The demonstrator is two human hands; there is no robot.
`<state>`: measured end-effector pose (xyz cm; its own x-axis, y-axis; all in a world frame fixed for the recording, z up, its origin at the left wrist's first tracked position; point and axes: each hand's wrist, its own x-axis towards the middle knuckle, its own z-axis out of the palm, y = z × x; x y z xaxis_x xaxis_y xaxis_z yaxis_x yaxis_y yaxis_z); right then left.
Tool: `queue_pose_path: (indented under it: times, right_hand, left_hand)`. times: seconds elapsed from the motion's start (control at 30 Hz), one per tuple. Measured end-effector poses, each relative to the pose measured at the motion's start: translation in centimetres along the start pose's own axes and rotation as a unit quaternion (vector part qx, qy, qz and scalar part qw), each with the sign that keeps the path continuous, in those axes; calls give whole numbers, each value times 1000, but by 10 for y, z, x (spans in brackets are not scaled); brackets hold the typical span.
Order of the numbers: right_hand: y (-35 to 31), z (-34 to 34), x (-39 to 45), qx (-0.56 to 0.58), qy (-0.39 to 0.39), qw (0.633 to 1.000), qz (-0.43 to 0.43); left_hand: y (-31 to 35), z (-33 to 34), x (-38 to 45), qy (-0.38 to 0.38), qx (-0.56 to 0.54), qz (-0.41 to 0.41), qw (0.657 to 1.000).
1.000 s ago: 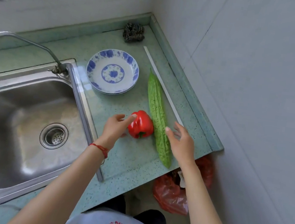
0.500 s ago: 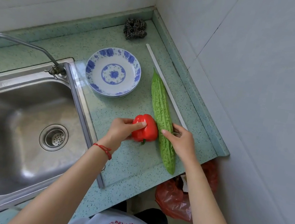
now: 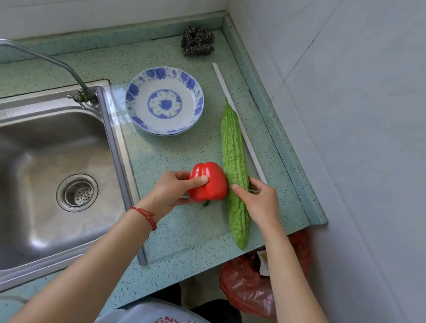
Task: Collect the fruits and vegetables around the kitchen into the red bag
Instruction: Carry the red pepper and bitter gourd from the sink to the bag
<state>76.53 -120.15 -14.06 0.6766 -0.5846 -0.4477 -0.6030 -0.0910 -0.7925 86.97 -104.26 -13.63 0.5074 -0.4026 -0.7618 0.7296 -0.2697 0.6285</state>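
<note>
A red bell pepper (image 3: 211,181) lies on the green speckled counter (image 3: 195,241), and my left hand (image 3: 172,191) is closed around its left side. Right beside it lies a long bumpy green bitter gourd (image 3: 233,164), pointing away from me. My right hand (image 3: 260,203) wraps the gourd's lower middle, thumb on its left side and fingers behind it. The red plastic bag (image 3: 249,287) sits on the floor below the counter's right end, partly hidden by my right forearm.
A blue-and-white plate (image 3: 164,101) stands behind the pepper. A steel sink (image 3: 31,177) with a tap (image 3: 30,53) fills the left. A steel scourer (image 3: 197,41) sits in the back corner, and a white strip (image 3: 237,115) lies along the right wall.
Both hands have moved in from hovering: the left has closed on the pepper and the right has wrapped around the gourd. Both vegetables still lie on the counter.
</note>
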Motion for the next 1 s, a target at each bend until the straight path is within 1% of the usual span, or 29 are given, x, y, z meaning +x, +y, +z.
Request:
queue_pose_path:
  times: [0.23, 0.47, 0.63, 0.77, 0.93, 1.0]
  right_hand:
    - [0, -10, -16, 57, -10, 998, -26]
    - [14, -30, -43, 81, -58, 992, -77]
    - [32, -49, -70, 66, -120, 985, -104]
    - [41, -57, -94, 49, -162, 978, -124]
    - [46, -44, -122, 19, -203, 968, -145]
    - [43, -30, -137, 8, -229, 961, -154]
  left_hand:
    - [-10, -5, -26, 36, -31, 25, 999]
    - [-48, -4, -74, 114, -68, 73, 988]
    - [-98, 12, -115, 174, -144, 104, 969]
    - [-137, 19, -145, 212, -183, 110, 954]
    - [-178, 9, -185, 249, -228, 136, 931]
    - [-195, 0, -204, 273, -251, 143, 918]
